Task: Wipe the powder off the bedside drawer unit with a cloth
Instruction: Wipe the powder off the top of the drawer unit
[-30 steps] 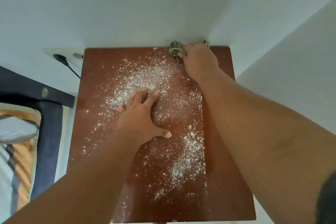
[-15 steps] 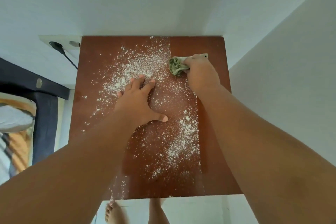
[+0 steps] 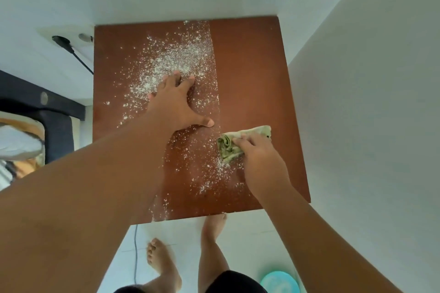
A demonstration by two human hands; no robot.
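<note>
The reddish-brown top of the bedside drawer unit [image 3: 250, 66] fills the middle of the view. White powder [image 3: 171, 62] covers its left and centre parts, while a strip on the right is bare wood. My left hand [image 3: 176, 104] lies flat on the powdered area, fingers spread. My right hand [image 3: 259, 159] presses a crumpled green cloth [image 3: 229, 147] onto the top near the front right. A small trail of powder lies just in front of the cloth.
White walls enclose the unit at the back and right. A wall socket with a black plug [image 3: 64, 43] and cable sits at the left, beside a dark bed frame [image 3: 57, 121]. Below are my bare feet [image 3: 162, 261] on a white floor and a turquoise round object [image 3: 279, 282].
My right hand has dragged the cloth from the back edge toward the front, leaving a powder-free strip on the right. The left hand stayed flat in place.
</note>
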